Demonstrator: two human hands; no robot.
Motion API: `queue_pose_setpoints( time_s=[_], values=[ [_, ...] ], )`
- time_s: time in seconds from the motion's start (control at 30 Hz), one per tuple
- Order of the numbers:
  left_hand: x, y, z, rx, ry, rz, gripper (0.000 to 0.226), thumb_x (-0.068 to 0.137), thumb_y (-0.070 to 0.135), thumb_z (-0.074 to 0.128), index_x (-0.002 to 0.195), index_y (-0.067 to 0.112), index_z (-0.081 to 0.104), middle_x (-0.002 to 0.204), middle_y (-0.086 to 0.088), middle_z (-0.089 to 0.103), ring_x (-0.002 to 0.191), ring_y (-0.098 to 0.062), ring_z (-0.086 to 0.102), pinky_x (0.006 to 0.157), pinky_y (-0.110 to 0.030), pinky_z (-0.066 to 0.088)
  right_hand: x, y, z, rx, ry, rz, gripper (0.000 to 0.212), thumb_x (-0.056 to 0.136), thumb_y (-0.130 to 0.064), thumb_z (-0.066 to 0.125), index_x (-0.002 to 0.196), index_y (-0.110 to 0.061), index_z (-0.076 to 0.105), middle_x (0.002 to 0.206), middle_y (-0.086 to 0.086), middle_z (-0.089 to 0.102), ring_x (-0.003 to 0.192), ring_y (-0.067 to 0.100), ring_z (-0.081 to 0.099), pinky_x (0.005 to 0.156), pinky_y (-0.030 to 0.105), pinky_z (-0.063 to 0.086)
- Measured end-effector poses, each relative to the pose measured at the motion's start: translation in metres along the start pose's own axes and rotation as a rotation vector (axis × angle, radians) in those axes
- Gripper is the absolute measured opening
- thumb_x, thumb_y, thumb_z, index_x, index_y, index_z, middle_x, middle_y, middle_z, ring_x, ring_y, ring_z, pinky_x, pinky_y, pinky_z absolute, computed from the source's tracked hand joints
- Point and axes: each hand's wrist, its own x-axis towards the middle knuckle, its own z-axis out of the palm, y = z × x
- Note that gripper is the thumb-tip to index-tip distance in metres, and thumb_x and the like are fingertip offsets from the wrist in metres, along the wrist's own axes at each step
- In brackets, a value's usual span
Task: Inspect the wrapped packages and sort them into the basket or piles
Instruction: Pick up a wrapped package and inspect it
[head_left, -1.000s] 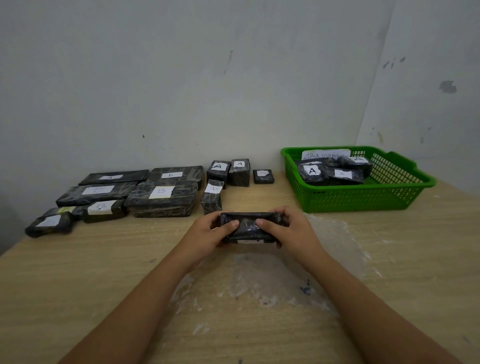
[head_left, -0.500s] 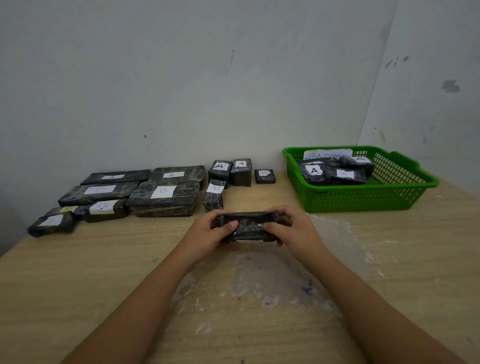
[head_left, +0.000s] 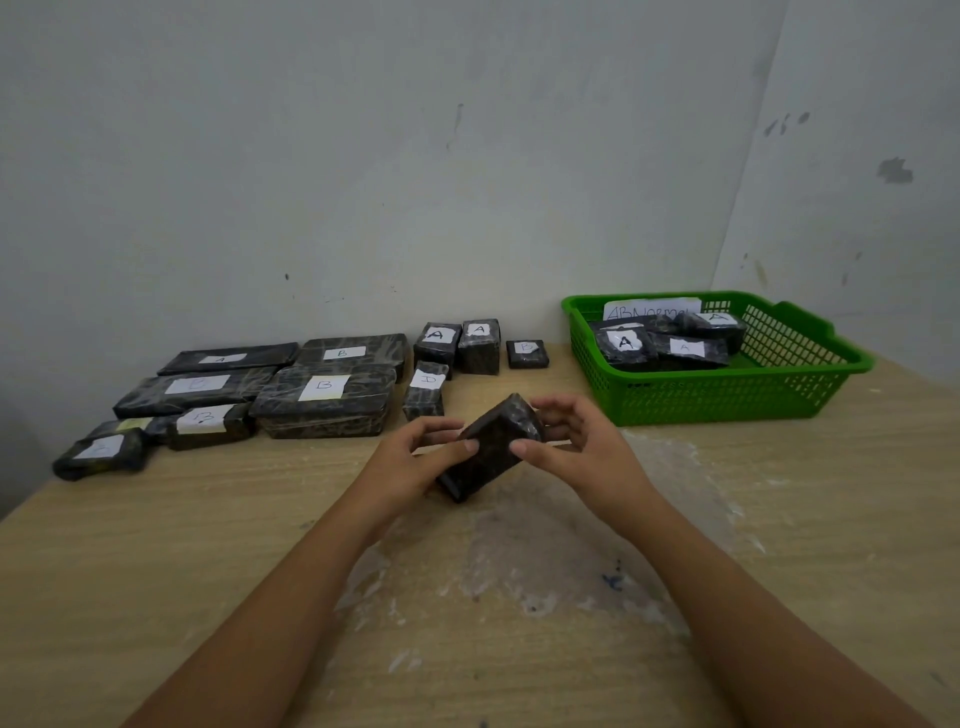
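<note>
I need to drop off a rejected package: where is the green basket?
In the head view the green basket sits at the table's far right, by the wall corner, right of the small labelled packages.

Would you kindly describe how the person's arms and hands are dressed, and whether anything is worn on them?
Both forearms are bare as far as the frame shows: no sleeves or gloves. The left hand and right hand show no rings, watch or bracelets, and the fingers have short, unpainted nails.
</note>
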Motion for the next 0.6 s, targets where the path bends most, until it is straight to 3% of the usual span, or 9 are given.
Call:
queue_pose_setpoints(
  time_s=[0.13, 0.23, 0.33, 0.5, 0.6],
  values=[
    [-0.007, 0.009, 0.005, 0.000, -0.067, 0.017, 0.056, 0.071, 0.058, 0.072, 0.121, 0.032, 0.068, 0.125, 0.003, 0.067, 0.110, -0.012, 0.068, 0.080, -0.026, 0.059, -0.001, 0.000, -0.002, 0.008, -0.023, -0.059, 0.048, 0.074, -0.009, 0.090, 0.113, -0.021, 0.066, 0.112, 0.002, 0.072, 0.103, 0.020, 0.070, 0.086, 0.038, 0.060],
    [-0.010, 0.012, 0.007, -0.040, -0.068, 0.020, 0.058, 0.073, 0.067, 0.066, 0.119, 0.033, 0.068, 0.124, -0.002, 0.069, 0.111, -0.016, 0.069, 0.084, -0.032, 0.061, -0.002, -0.002, -0.002, 0.042, -0.063, -0.095, 0.048, 0.073, -0.015, 0.091, 0.114, -0.025, 0.070, 0.116, 0.003, 0.072, 0.109, 0.025, 0.069, 0.091, 0.046, 0.060],
    [-0.010, 0.012, 0.009, -0.031, -0.058, 0.028, 0.050, 0.075, 0.077, 0.068, 0.112, 0.044, 0.070, 0.123, 0.001, 0.069, 0.111, -0.016, 0.068, 0.092, -0.038, 0.059, -0.005, -0.005, 0.001, 0.069, -0.108, -0.104, 0.045, 0.075, -0.024, 0.090, 0.116, -0.029, 0.073, 0.122, 0.002, 0.070, 0.115, 0.022, 0.068, 0.094, 0.045, 0.059],
    [-0.011, 0.011, 0.013, -0.058, -0.061, 0.033, 0.047, 0.067, 0.071, 0.074, 0.100, 0.038, 0.075, 0.118, -0.007, 0.071, 0.107, -0.020, 0.072, 0.097, -0.043, 0.057, -0.010, -0.006, 0.013, 0.113, -0.172, -0.095, 0.043, 0.087, -0.028, 0.072, 0.129, -0.026, 0.064, 0.130, 0.001, 0.066, 0.123, 0.015, 0.064, 0.095, 0.031, 0.056],
    [-0.010, 0.010, 0.015, -0.086, -0.007, 0.054, 0.026, 0.070, 0.058, 0.074, 0.084, 0.036, 0.072, 0.117, -0.012, 0.070, 0.100, -0.022, 0.073, 0.082, -0.037, 0.057, -0.013, -0.007, 0.017, 0.131, -0.154, 0.015, 0.048, 0.086, -0.040, 0.067, 0.132, -0.025, 0.060, 0.129, -0.003, 0.067, 0.122, 0.012, 0.064, 0.099, 0.032, 0.056]
  ],
)
